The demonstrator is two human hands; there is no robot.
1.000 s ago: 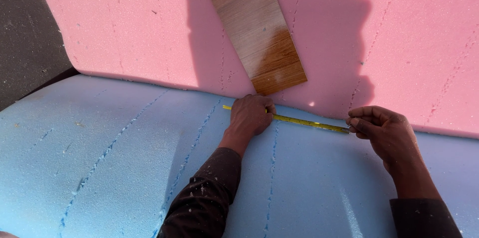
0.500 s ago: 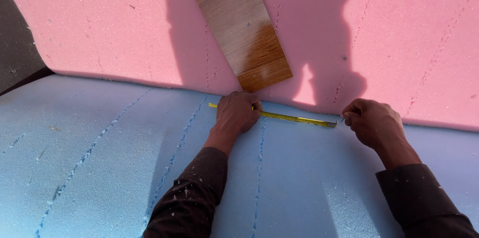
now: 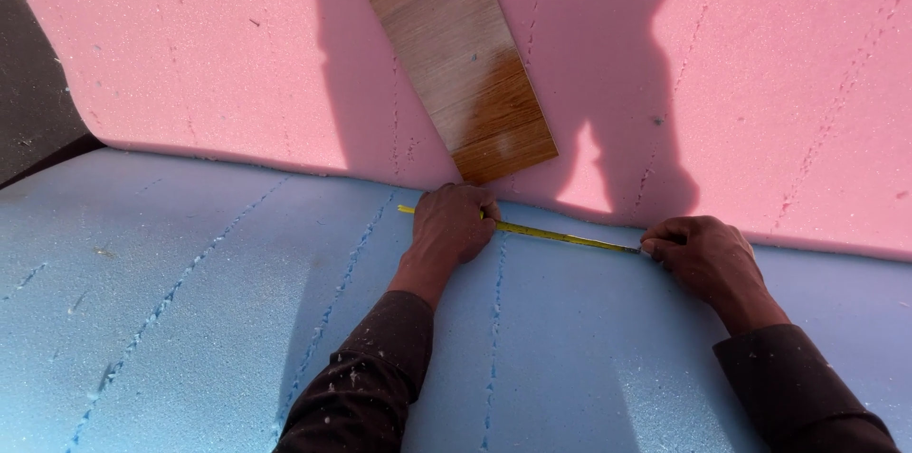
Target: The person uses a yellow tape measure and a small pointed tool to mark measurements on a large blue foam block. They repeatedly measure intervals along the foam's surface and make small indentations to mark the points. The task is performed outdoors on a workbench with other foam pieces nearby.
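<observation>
You see a large pink foam sheet (image 3: pixel 190 45) that fills the upper part of the view. A wooden plank (image 3: pixel 456 54) lies tilted on it, with its lower end near the sheet's bottom edge. A dark shadow falls on the pink surface around and to the right of the plank. At the far left, a strip of dark floor (image 3: pixel 33 102) shows.

There were two foam sheets, one pink (image 3: pixel 190 45) and one blue (image 3: pixel 142 301), one wooden board (image 3: pixel 451 45), one yellow tape measure (image 3: pixel 560 236), and two hands, left (image 3: pixel 451 223) and right (image 3: pixel 698 254).
</observation>
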